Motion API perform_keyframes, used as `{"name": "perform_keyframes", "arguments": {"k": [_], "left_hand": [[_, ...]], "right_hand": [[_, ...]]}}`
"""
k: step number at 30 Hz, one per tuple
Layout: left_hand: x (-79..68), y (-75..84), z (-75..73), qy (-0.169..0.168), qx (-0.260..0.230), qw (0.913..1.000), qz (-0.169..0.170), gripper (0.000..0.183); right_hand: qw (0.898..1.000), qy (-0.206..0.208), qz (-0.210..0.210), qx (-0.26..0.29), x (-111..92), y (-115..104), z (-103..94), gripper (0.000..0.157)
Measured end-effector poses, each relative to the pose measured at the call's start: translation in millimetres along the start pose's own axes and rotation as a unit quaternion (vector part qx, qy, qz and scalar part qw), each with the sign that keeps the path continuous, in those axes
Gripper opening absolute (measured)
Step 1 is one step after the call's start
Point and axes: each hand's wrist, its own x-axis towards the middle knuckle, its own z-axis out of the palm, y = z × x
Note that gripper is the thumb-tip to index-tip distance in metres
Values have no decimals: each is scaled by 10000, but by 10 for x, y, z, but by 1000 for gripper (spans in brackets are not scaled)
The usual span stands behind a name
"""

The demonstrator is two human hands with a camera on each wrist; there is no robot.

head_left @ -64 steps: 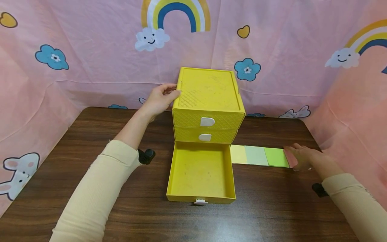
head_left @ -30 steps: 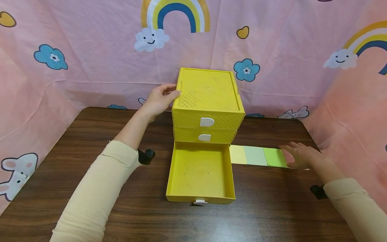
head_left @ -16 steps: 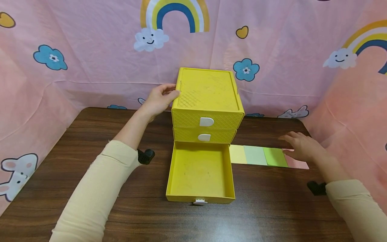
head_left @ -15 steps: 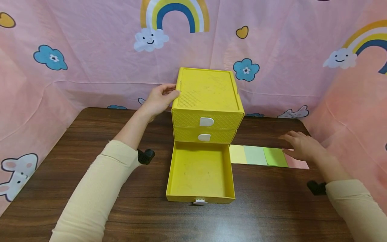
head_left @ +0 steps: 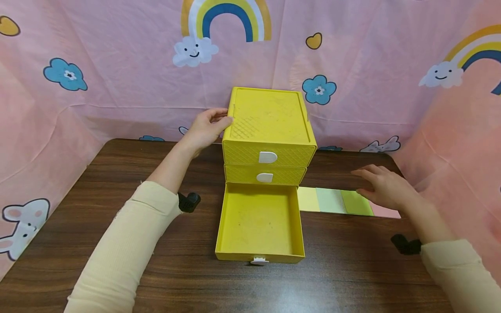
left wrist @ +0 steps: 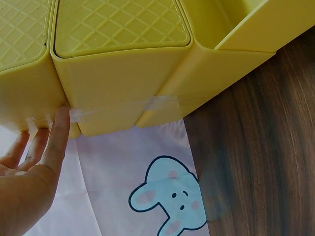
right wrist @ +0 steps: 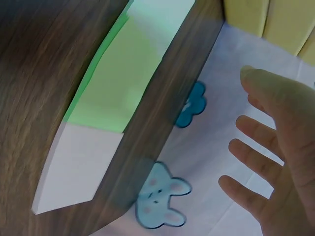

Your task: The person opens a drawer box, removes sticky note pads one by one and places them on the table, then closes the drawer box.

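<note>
My left hand [head_left: 207,129] rests against the upper left side of a yellow three-drawer desktop organizer [head_left: 270,115], thumb at the top edge. In the left wrist view its fairly straight fingers [left wrist: 60,130] touch the side wall. The bottom drawer [head_left: 258,221] is pulled out, with nothing in it; the upper two are closed. Right of the organizer lies a row of sticky note pads: pale yellow [head_left: 308,199], pale mint [head_left: 330,201], green [head_left: 357,204] and pink [head_left: 385,211]. Above the green and pink pads hovers my right hand [head_left: 385,187], fingers spread and holding nothing.
The dark wood table [head_left: 168,261] is backed by a pink printed cloth [head_left: 133,65], which also hangs at both sides. White handles sit on the drawer fronts, and the lowest one [head_left: 259,261] points toward me. Black wrist cameras are on both sleeves.
My right hand has lifted off the pink pad and shifted up and left, uncovering most of that pad. The left hand and the organizer stay where they were.
</note>
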Motion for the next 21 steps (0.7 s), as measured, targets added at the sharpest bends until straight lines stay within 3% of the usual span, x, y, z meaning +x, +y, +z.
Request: {"name": "perform_keyframes", "arguments": {"k": [7,21], "left_hand": [[5,-6,2,9,19,10000,-24,50],[-9,2,6,-1,-48,10000,-17,49]], "right_hand": [[9972,552,-475,-188,34,-166,-31,48],[9919,912,-803,-377,96,-608,-153,50]]}}
